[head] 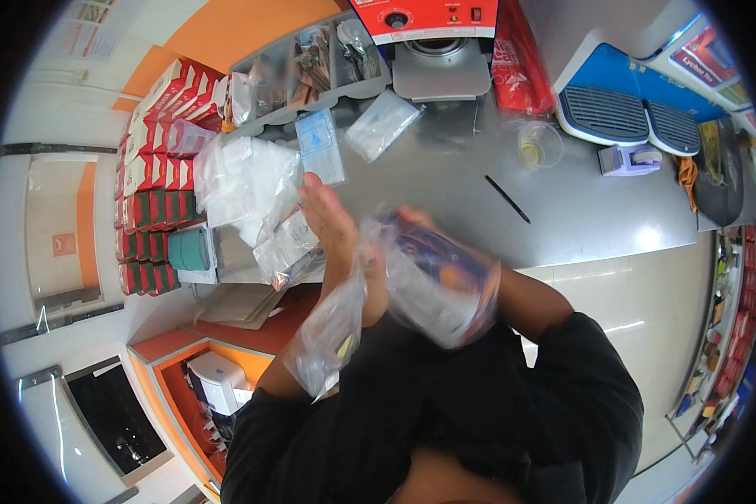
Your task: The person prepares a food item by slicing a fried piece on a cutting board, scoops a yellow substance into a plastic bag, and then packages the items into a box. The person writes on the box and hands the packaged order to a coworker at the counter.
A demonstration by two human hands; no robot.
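Observation:
A blue, orange and white printed package (447,264) in clear plastic is held up in front of my chest, blurred by motion. My right hand (418,217) is on it from the far side, mostly hidden behind the package. Left of the package, my left hand (332,217) is raised with its fingers straight and its thumb against the plastic. Whether it pinches the film is too blurred to tell. A loose clear plastic bag (327,340) trails down over my left forearm, with something small and yellow showing in it.
White plastic bags (246,179) lie on the steel counter (416,189) beside stacked red boxes (154,170). Behind are a grey cutlery bin (315,63) and a red sealing machine (425,22). A black pen or stick (508,199), clear cup (538,145) and tape dispenser (630,159) are rightward.

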